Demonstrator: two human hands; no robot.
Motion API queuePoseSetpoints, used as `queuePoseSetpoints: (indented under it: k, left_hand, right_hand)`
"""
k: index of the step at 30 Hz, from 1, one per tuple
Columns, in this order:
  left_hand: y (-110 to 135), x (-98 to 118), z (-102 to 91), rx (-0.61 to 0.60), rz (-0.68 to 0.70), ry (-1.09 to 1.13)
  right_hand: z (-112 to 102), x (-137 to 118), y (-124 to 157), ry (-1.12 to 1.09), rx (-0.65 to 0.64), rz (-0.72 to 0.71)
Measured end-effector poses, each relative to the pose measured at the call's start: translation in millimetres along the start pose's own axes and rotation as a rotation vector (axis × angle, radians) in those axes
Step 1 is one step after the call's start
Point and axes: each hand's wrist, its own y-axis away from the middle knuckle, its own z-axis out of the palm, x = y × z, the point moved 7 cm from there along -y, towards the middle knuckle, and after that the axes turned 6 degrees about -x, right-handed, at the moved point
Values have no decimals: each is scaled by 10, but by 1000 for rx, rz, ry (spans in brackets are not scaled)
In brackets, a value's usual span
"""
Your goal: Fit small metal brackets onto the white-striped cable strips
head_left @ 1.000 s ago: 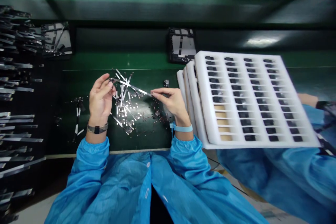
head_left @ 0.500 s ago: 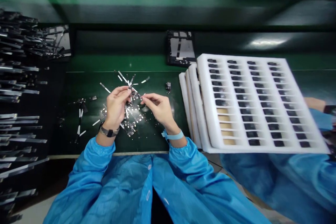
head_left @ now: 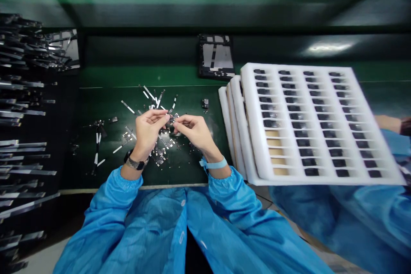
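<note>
The person wears a glossy bright blue coat (head_left: 154, 231) that fills the lower middle of the frame, its front closing down a centre seam with small pale snaps (head_left: 181, 236). The long sleeves (head_left: 105, 209) end in gathered elastic cuffs (head_left: 127, 178). The bare left hand (head_left: 147, 130) has a dark-faced watch (head_left: 136, 163) on a metal band at the wrist; the bare right hand (head_left: 195, 130) has a pale blue wristband (head_left: 213, 164).

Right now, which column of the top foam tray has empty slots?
The leftmost column, nearest the person's right hand: several lower slots show bare tan, while the other three columns hold dark parts throughout.
</note>
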Motion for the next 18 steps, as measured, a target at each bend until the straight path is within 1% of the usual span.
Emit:
queuePoseSetpoints:
  k: [12,18]
  left_hand:
    - [-3,0,-27,20,15,-16]
    - [-16,-33,-31,-3,22,-39]
  right_hand:
    - [-9,15,4,-10,-7,11]
    - [-14,43,-1,-14,-8,19]
